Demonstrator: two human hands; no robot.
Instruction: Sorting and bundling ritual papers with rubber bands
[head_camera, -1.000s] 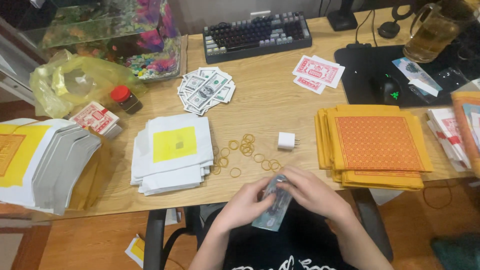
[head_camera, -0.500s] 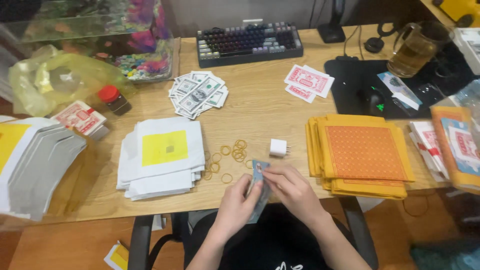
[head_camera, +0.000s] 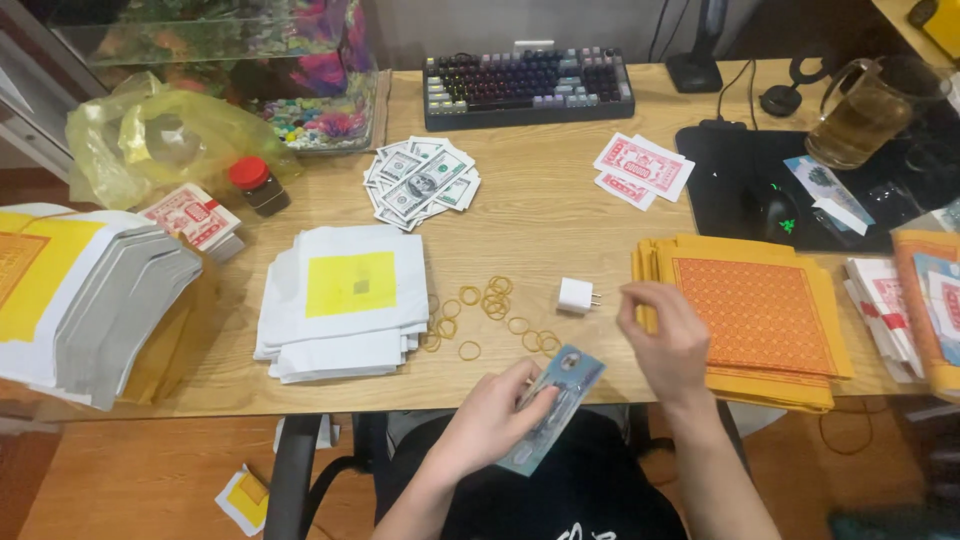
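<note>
Banknote bundle (head_camera: 553, 402) clamped in left hand (head_camera: 490, 425) grip, right hand (head_camera: 665, 335) loosely open beside yellow paper stack (head_camera: 745, 320).

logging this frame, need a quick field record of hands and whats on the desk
left hand: holds a bundle of blue-grey notes at the desk edge
right hand: raised over the orange paper stack, fingers pinched; whether it holds anything cannot be told
between hands: rubber bands, white plug adapter
left of bands: white paper stack with yellow square
far side: fanned banknotes, keyboard
</note>
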